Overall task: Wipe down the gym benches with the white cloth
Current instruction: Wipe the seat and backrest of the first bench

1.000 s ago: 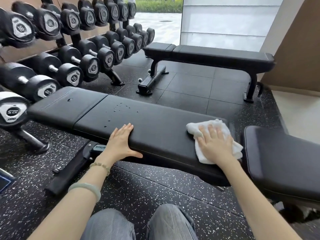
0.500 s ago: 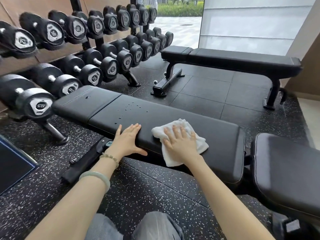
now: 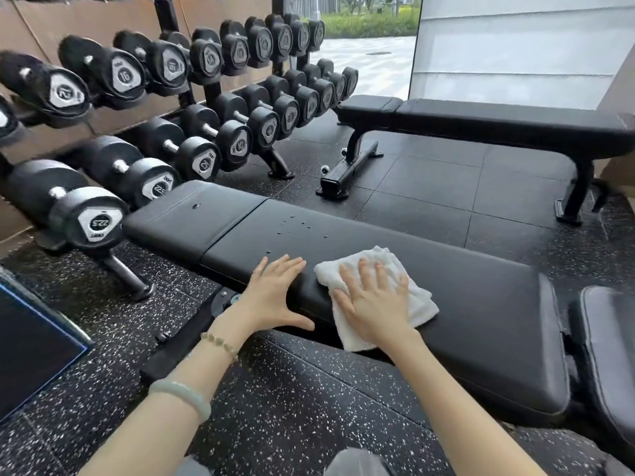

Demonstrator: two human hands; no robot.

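Right hand pressed flat on white cloth; droplets lie upper left along the bench; left hand flat, bracing.

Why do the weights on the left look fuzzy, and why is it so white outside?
Head view: the dumbbells at the far left are smeared by blur, while the white cloth on the bench looks sharp; daylight washes the pavement outside nearly white.
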